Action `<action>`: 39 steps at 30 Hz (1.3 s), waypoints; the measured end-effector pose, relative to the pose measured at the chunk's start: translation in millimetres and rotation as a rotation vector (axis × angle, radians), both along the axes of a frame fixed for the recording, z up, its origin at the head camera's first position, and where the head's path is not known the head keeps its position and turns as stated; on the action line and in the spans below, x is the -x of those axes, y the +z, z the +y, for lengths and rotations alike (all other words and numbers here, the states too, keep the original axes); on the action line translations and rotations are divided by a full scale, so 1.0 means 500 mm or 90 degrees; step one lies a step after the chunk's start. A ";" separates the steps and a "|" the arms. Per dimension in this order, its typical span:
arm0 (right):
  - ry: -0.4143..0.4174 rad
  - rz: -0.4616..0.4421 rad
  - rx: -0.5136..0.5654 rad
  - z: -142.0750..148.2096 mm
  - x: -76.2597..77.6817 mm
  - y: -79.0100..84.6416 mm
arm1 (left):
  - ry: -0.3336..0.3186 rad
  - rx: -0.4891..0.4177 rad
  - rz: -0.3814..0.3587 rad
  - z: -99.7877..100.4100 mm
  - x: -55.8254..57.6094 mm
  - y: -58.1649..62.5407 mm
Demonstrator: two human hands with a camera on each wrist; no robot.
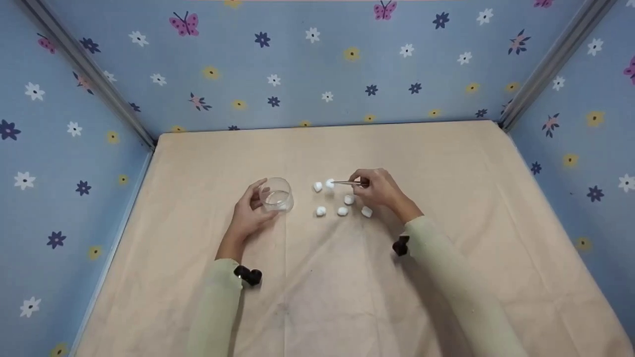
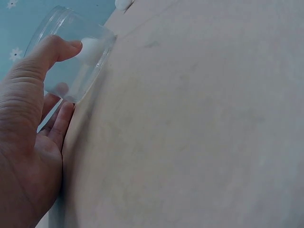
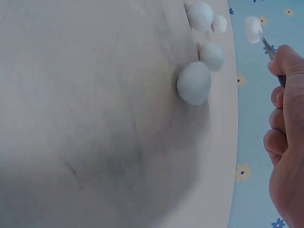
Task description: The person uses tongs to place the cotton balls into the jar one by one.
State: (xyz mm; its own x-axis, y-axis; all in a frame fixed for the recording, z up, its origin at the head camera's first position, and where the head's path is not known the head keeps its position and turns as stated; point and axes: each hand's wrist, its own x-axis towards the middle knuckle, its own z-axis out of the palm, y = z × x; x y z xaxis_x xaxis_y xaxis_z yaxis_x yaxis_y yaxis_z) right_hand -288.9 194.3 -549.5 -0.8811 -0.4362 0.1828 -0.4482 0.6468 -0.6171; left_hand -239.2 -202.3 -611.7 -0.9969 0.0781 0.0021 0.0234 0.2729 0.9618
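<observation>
My left hand (image 1: 250, 210) holds a clear round jar (image 1: 276, 196) by its side, thumb and fingers around the wall. Through that wall a white cotton ball (image 2: 91, 50) shows low in the jar. Metal tweezers (image 1: 349, 183) are pinched in my right hand (image 1: 379, 187), and their tips grip another cotton ball (image 1: 330, 183) above the cloth. Several loose cotton balls lie between the hands, including one at the back (image 1: 318, 187), one nearer the jar (image 1: 321, 211) and one by the right wrist (image 1: 366, 212).
A beige cloth (image 1: 327, 297) with creases covers the table. Blue flowered panels (image 1: 317, 64) stand at the back and both sides, joined at grey corner posts (image 1: 555, 64). Small black devices (image 1: 248, 275) sit on both wrists.
</observation>
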 end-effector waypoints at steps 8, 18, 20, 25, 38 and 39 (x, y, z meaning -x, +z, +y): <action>-0.006 -0.004 -0.004 -0.003 0.000 -0.002 | -0.004 0.019 0.007 0.002 0.001 0.003; 0.005 0.020 -0.012 -0.014 0.005 0.009 | -0.003 0.025 0.000 0.002 0.000 0.004; 0.010 0.027 -0.012 -0.017 0.006 0.011 | -0.002 0.020 -0.001 0.003 0.000 0.003; 0.011 0.030 -0.015 -0.025 0.007 0.012 | 0.001 0.023 -0.002 0.005 0.000 0.001; 0.014 0.016 -0.002 -0.053 0.009 0.022 | 0.000 0.028 -0.005 0.006 -0.003 0.008; 0.015 0.019 -0.004 -0.056 0.010 0.023 | 0.000 0.026 -0.004 0.005 -0.002 0.007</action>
